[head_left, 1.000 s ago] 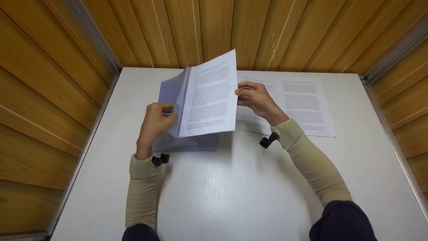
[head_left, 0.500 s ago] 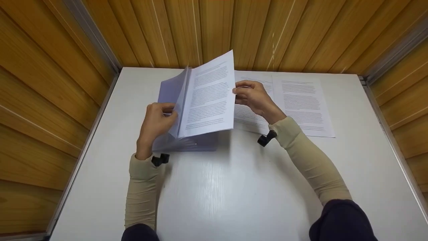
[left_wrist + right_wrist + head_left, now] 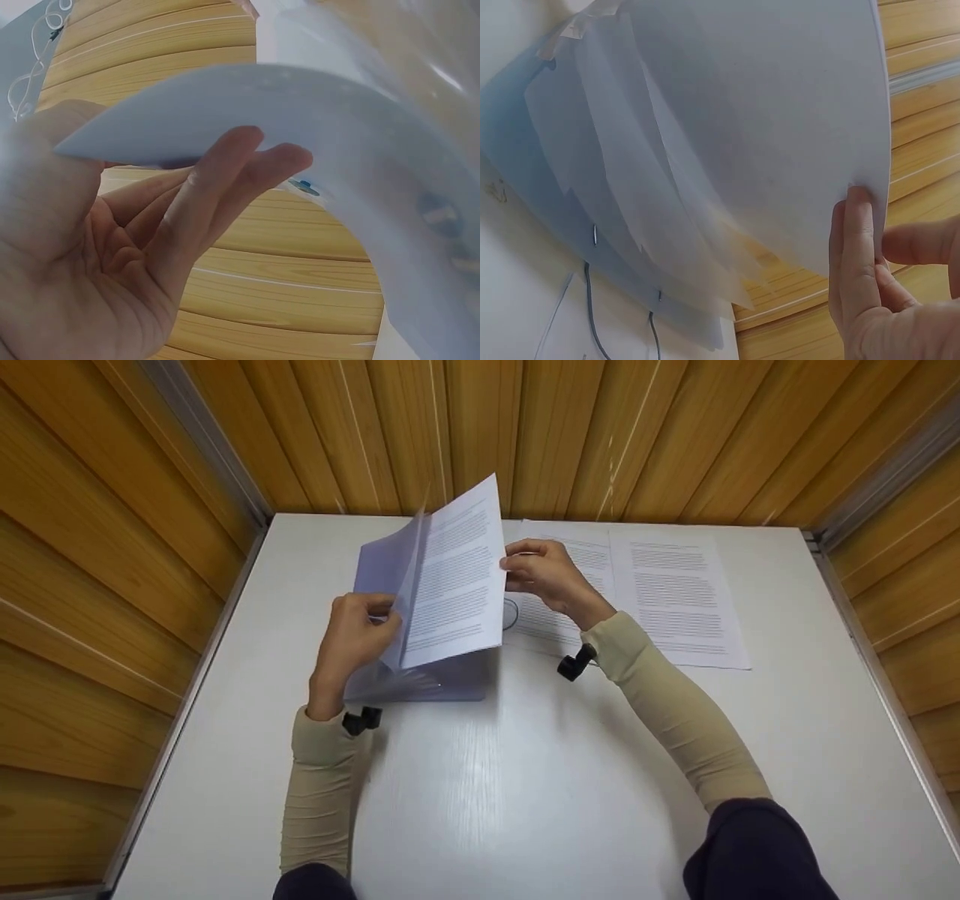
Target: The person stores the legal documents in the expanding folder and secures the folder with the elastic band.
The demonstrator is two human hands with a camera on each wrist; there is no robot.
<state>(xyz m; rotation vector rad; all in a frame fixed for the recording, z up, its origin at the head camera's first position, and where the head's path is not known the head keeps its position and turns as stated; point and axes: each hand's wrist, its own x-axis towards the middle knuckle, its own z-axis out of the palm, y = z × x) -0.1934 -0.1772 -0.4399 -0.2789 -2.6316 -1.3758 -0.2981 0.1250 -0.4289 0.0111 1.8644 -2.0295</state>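
Note:
A pale violet document folder [image 3: 382, 559] with clear plastic sleeves lies opened on the table at centre left. My left hand [image 3: 355, 634] pinches the edge of a clear sleeve [image 3: 407, 585], which bends in an arc in the left wrist view. Printed white paper [image 3: 457, 585] stands tilted up from the folder, its left side at the sleeve's opening. At its right edge my right hand [image 3: 551, 574] grips the paper between thumb and fingers. The right wrist view shows the paper's plain back [image 3: 780, 112], with several translucent sleeves [image 3: 622, 142] fanned out beside it.
Two printed sheets lie flat on the white table [image 3: 480, 780]: a left sheet [image 3: 592, 559], partly behind my right hand, and a right sheet [image 3: 675, 600]. Wood-patterned walls [image 3: 480, 435] enclose the back and both sides.
My right hand has moved left with the paper, bringing it closer to the sleeve. A round mark on the left flat sheet has come into view. The left hand has hardly moved.

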